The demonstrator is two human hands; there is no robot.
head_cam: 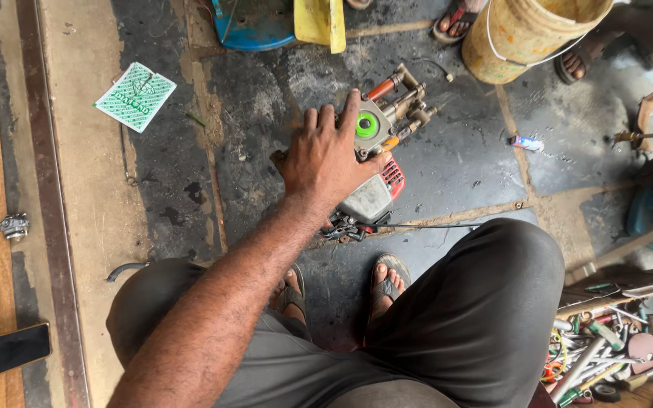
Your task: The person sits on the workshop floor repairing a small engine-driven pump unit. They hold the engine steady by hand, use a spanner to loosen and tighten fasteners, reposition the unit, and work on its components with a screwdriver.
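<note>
Small engine unit [376, 170], grey metal body with red grille, bright green round cap and brass-and-orange pump fittings, sits on the oil-stained concrete floor [462, 159], just ahead of the person's sandalled feet [387, 283].

Around the engine: white-and-green patterned square packet [135, 96] well off to its left; blue plastic piece [255, 23] and yellow plastic piece [320, 23] beyond it at the top edge; yellow plastic bucket [527, 34] with a wire handle up and to its right, other people's sandalled feet beside that. Small white tube [527, 143] lies right of the engine. Thin black cable [432, 225] runs off from the engine's near end to the right. Tray of mixed hand tools [606, 355] sits far lower right. Small metal part [14, 226] far left, on a wooden strip.

Left hand [326, 155] lies palm-down on top of the engine, covering its left half; grip is spread, fingers splayed over the housing, fingertips next to the green cap, thumb along the near side. Nothing between hand and engine.

Right hand not visible.
</note>
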